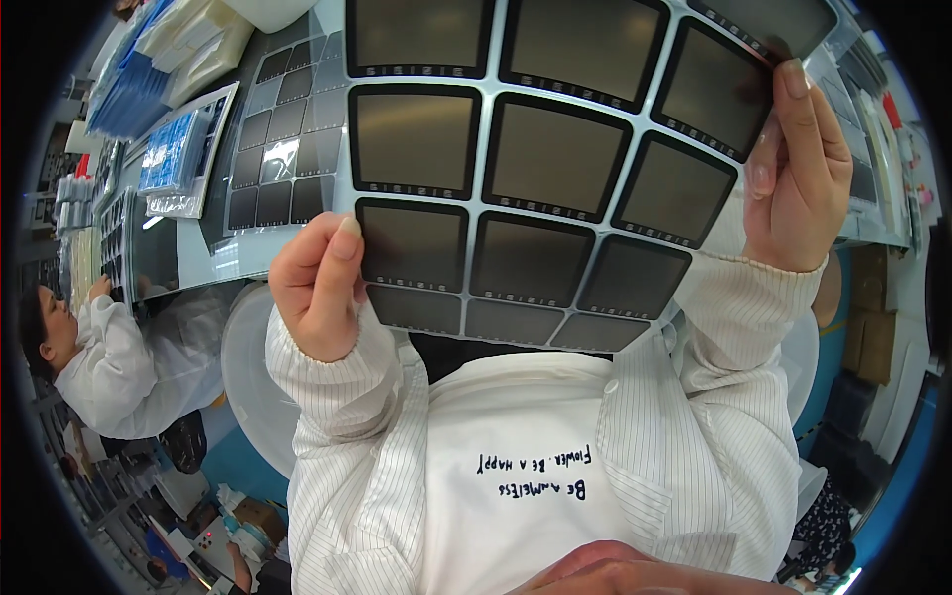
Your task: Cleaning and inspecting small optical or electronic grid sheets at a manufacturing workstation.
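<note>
Between my two hands a thin sheet of dark rectangular panels is held up in front of my chest. Each panel has a black border with a row of small marks along one edge, and pale strips run between the panels. My left hand pinches the sheet's left edge near its lower corner, thumb on the face towards me. Higher up on the other side, my right hand grips the right edge between thumb and fingers. The sheet is tilted, and its top runs out of view.
On the glass-topped table at left lies a similar panelled sheet. Beyond it are a blue-filmed pack and piled blue and clear plastic sheets. A person in white works at far left. Cardboard boxes stand at right.
</note>
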A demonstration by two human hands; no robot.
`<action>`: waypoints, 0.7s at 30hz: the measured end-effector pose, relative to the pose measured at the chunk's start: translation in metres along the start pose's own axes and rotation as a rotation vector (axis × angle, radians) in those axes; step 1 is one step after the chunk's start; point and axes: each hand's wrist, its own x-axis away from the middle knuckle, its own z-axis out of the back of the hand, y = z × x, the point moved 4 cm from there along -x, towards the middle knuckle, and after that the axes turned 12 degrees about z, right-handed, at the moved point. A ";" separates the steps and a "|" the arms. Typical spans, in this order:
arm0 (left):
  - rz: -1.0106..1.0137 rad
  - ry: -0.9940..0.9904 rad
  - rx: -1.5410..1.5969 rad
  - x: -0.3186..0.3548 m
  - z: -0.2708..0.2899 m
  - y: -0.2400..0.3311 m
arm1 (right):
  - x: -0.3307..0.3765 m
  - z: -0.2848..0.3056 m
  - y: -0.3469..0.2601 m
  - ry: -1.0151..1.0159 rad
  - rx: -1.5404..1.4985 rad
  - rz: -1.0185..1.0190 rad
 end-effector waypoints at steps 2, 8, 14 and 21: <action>0.002 0.011 0.012 0.000 0.002 -0.001 | 0.000 -0.002 -0.001 -0.067 -0.007 0.023; -0.021 0.055 0.019 -0.001 0.014 -0.004 | -0.002 -0.013 -0.005 -0.058 0.017 0.031; -0.026 0.071 0.040 0.000 0.018 -0.004 | 0.003 -0.046 -0.018 0.267 -0.014 -0.221; -0.096 0.063 0.112 -0.001 0.019 -0.008 | -0.011 -0.055 -0.017 0.185 -0.111 -0.157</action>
